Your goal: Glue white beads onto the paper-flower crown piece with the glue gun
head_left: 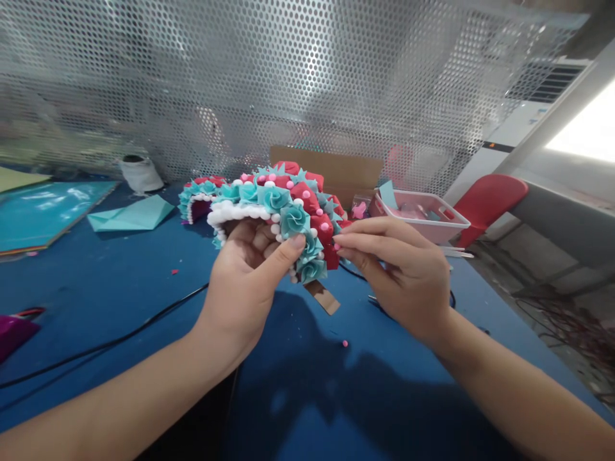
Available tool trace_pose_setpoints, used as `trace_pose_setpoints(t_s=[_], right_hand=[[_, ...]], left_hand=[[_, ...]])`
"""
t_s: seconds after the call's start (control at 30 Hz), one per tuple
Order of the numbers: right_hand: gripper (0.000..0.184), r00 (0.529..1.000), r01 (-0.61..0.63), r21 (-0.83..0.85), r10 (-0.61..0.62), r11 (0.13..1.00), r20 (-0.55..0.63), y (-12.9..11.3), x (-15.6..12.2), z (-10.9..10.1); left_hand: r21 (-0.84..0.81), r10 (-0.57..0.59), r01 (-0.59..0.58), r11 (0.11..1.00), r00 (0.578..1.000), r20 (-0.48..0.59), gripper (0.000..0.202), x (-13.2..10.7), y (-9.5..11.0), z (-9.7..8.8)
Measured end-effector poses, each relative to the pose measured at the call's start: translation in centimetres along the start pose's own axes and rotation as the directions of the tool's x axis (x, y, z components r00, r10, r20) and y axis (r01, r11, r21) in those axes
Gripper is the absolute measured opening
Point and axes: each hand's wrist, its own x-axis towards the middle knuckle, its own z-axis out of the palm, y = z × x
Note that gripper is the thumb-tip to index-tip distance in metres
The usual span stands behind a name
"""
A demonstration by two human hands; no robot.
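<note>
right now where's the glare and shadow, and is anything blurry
Head view: glare on the perforated metal panel, sheen on the teal sheet; head view: bright patch at upper right washed out; head view: dark shadows on the blue table below the left hand and right hand; head view: the background looks softer than the hands.

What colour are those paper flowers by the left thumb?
The paper flowers are light turquoise; the head view shows them best.
</note>
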Motion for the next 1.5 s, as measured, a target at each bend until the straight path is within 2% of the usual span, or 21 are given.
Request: trace_pose_setpoints(t_s=[0.23, 0.53, 0.67, 0.77, 0.93, 1.17, 1.27, 1.33, 1.4, 1.43, 1.5], right_hand=[[0.021, 0.999, -0.032, 0.074, 0.032, 0.997, 0.002, 0.0, 0.1, 0.3], [0.011, 0.974, -0.225, 0.106, 0.222, 0.968, 0.041, -0.6, 0.4, 0.2], [0.007, 0.968, -0.249, 0.142, 0.242, 0.958, 0.061, -0.7, 0.4, 0.1], [0.006, 0.970, -0.242, 0.111, 0.240, 0.964, 0.034, -0.6, 0.3, 0.2], [0.010, 0.944, -0.328, 0.134, 0.330, 0.935, 0.003, -0.2, 0.1, 0.6], [0.012, 0.953, -0.302, 0.126, 0.304, 0.945, 0.004, -0.5, 0.2, 0.2], [0.009, 0.967, -0.252, 0.118, 0.253, 0.961, 0.001, -0.4, -0.9, -0.4], [0.007, 0.976, -0.212, 0.106, 0.205, 0.971, 0.076, 0.0, -2.5, -0.8], [0.004, 0.960, -0.192, 0.115, 0.162, 0.975, 0.227, 0.7, -4.6, -1.0], [0.002, 0.939, -0.192, 0.131, 0.144, 0.973, 0.313, 1.0, -5.8, -1.0], [0.008, 0.875, -0.221, 0.133, 0.137, 0.966, 0.464, 1.7, -8.1, -0.9]], left_hand=[[0.028, -0.002, 0.001, 1.000, 1.000, 0.019, 0.033, 0.0, -0.1, 0.0], [0.031, -0.003, 0.002, 1.000, 0.999, 0.035, 0.034, -0.2, 0.0, 0.0], [0.022, -0.009, 0.008, 1.000, 1.000, 0.028, 0.034, -0.2, 0.1, 0.0], [0.019, -0.016, 0.015, 1.000, 0.999, 0.029, 0.033, -0.2, 0.2, 0.1], [0.012, -0.013, 0.012, 1.000, 0.999, 0.034, 0.033, -0.3, 0.2, 0.0], [0.015, -0.004, 0.003, 1.000, 0.998, 0.059, 0.035, -0.5, 0.2, -0.1], [0.015, -0.005, 0.005, 1.000, 1.000, 0.029, 0.031, -0.3, 0.2, -0.1], [0.013, -0.003, 0.003, 1.000, 1.000, -0.007, 0.028, 0.0, 0.3, -0.2], [0.007, 0.003, -0.003, 1.000, 1.000, -0.024, 0.025, 0.3, 0.3, -0.2], [0.004, 0.005, -0.005, 1.000, 1.000, -0.023, 0.025, 0.4, 0.3, -0.2], [-0.001, 0.015, -0.015, 1.000, 1.000, -0.016, 0.025, 0.5, 0.3, -0.1]])
